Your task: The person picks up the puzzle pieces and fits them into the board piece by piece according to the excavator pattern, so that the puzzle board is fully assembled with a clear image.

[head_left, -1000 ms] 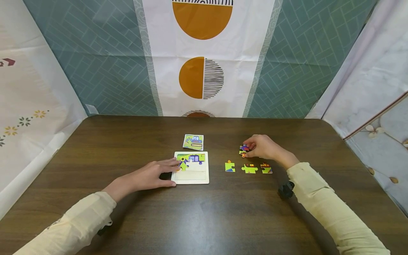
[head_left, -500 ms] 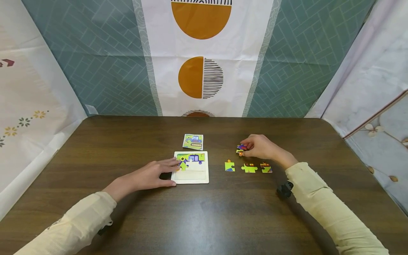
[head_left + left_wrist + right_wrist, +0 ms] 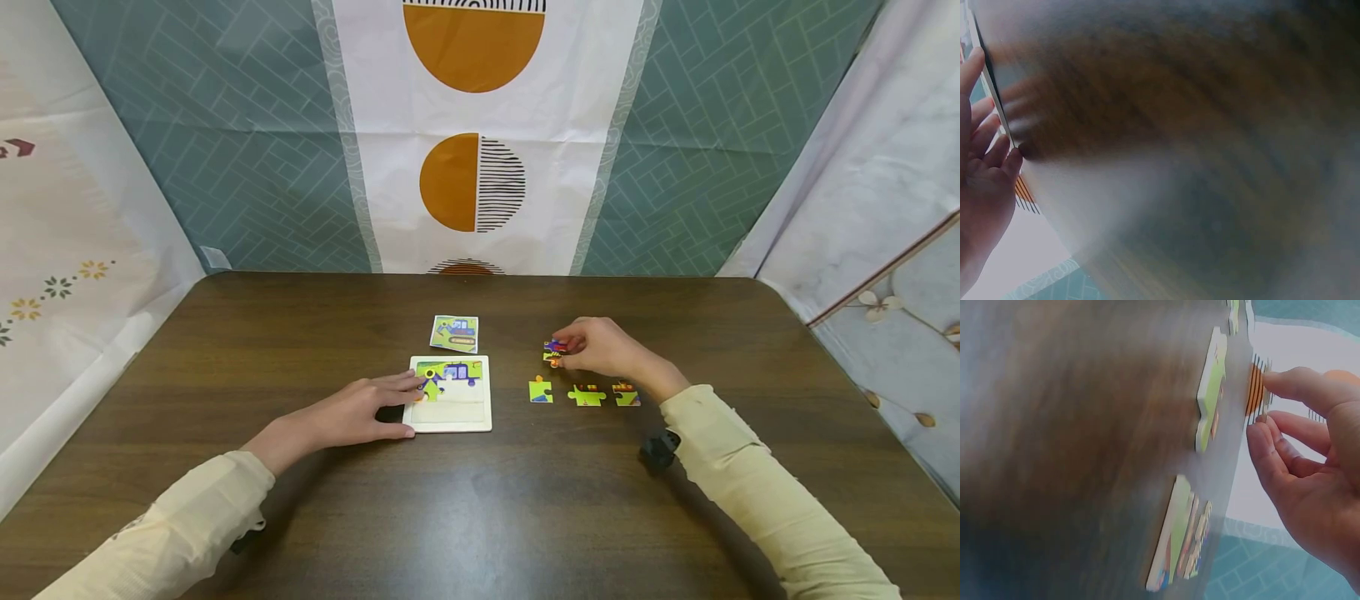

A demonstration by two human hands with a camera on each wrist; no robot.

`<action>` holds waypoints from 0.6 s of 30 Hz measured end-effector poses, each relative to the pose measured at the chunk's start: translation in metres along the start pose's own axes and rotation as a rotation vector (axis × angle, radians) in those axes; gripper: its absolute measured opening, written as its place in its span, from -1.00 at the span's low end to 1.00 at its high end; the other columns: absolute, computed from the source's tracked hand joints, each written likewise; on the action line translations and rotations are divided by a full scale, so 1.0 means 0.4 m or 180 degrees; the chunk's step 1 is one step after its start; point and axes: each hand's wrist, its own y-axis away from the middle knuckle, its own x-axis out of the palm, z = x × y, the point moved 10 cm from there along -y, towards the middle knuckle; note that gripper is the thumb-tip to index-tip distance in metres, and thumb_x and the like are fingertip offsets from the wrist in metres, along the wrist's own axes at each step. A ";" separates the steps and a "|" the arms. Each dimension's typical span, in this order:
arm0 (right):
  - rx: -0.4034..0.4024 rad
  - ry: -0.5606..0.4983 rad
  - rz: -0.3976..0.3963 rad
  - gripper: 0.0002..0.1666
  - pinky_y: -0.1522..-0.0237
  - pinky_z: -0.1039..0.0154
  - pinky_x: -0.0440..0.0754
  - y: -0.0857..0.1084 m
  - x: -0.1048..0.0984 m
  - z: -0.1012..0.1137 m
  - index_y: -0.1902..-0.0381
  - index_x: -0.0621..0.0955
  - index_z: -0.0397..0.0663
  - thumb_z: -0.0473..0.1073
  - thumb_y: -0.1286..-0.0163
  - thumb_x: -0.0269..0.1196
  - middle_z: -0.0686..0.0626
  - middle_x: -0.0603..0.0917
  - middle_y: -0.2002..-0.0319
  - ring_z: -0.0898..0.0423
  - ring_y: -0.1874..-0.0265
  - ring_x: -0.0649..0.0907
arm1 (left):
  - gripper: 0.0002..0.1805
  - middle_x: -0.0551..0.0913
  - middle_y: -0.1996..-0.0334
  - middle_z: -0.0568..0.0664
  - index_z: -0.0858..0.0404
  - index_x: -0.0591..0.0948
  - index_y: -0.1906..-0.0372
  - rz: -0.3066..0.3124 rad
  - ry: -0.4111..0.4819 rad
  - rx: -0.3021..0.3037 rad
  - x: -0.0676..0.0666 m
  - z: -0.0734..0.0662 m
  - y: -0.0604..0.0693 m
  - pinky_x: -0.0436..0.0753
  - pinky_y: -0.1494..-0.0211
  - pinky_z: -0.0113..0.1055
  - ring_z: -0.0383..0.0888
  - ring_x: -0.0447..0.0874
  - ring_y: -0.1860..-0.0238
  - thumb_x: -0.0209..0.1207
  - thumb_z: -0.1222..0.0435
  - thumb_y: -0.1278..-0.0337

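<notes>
Head view: from my remote station I see a picture puzzle partly assembled in a white tray (image 3: 465, 414), at the centre of the frame. Fitted pieces (image 3: 455, 372) fill its upper part and reach down the left side; the lower and right-hand area is bare. I judge it roughly half done. Of the hands, the left hand (image 3: 352, 414) lies with fingers extended across the tray's left edge; the right hand (image 3: 606, 347), right of centre, pinches a purple-and-orange piece (image 3: 552, 353) between thumb and fingers. Three loose pieces (image 3: 587, 396) lie in a row below it, not yet placed. A printed card (image 3: 454, 332) sits just above the tray.

The dark wood-grain tabletop (image 3: 480, 533) carries a soft glare at lower centre. Behind it I note a teal patterned cloth (image 3: 255, 183) with a white centre panel (image 3: 390, 183); pale hangings (image 3: 90, 208) flank both sides.
</notes>
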 end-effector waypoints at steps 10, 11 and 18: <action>-0.0082 -0.0048 0.0036 -0.51 0.06 0.07 0.62 -0.008 0.020 0.023 -0.06 0.60 -0.42 -0.29 -0.17 0.34 -0.14 0.57 0.20 -0.06 0.18 0.64 | -0.36 0.38 -0.34 0.14 0.35 0.52 -0.25 -0.0002 0.0009 0.0007 -0.001 0.001 -0.001 0.39 -0.26 0.06 0.11 0.23 -0.39 0.32 0.07 -0.14; -0.0090 -0.0043 0.0042 -0.51 0.05 0.07 0.62 -0.009 0.022 0.024 -0.07 0.59 -0.43 -0.29 -0.17 0.34 -0.14 0.56 0.19 -0.06 0.18 0.64 | -0.36 0.38 -0.34 0.14 0.35 0.52 -0.25 0.0005 0.0015 -0.0001 0.000 0.002 -0.001 0.39 -0.26 0.06 0.11 0.23 -0.39 0.32 0.07 -0.14; -0.0111 -0.0056 0.0086 -0.50 0.06 0.07 0.63 -0.014 0.040 0.040 -0.07 0.59 -0.42 -0.28 -0.17 0.34 -0.14 0.56 0.19 -0.06 0.18 0.64 | -0.36 0.38 -0.34 0.14 0.35 0.52 -0.24 0.0020 0.0021 -0.0019 0.002 0.004 -0.001 0.38 -0.26 0.06 0.11 0.23 -0.39 0.32 0.07 -0.14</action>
